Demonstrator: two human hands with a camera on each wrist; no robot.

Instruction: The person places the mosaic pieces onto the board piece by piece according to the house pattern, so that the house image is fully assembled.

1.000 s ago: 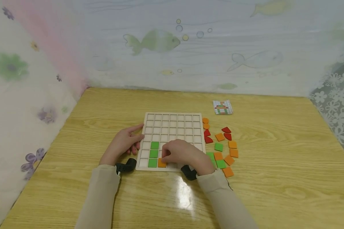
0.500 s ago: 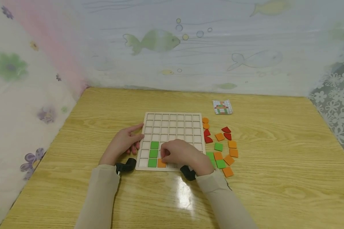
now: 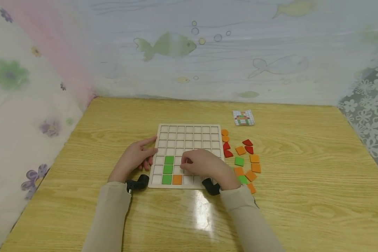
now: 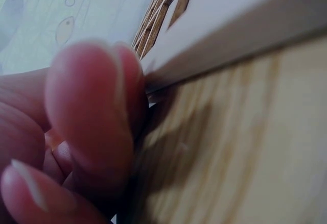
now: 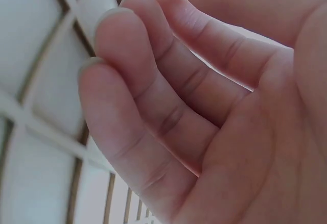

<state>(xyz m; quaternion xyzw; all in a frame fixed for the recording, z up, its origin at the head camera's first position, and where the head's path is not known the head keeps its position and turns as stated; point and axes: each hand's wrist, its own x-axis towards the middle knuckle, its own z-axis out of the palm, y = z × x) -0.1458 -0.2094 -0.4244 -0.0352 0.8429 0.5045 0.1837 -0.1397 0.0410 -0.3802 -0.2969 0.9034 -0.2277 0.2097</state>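
A wooden grid board [image 3: 163, 126] lies flat on the table. Its left edge is touched by the index finger and thumb of my left hand [image 3: 133, 156]; the other fingers bend underneath. In the left wrist view the thumb [image 4: 89, 112] is close to the board's side [image 4: 204, 55]. Above the lower cells, my right hand [image 3: 203, 163] hovers with loosely curved fingers and thumb near the index tip, nothing visible between them. Just below its fingertips, an orange square tile [image 3: 177, 180] sits in a bottom-row cell. Beside it a column of green square tiles [image 3: 168, 169] fills 3 cells.
Right of the board lie loose orange squares [image 3: 254, 158], green squares [image 3: 239, 161], red quarter-round pieces [image 3: 247, 142] and orange discs [image 3: 225, 132]. A small pattern card [image 3: 243, 118] lies behind them. The right forearm partly covers the nearest tiles.
My right hand has let go of the orange square tile and moved up and slightly right, leaving the tile in its cell. My left hand has stayed at the board's edge.
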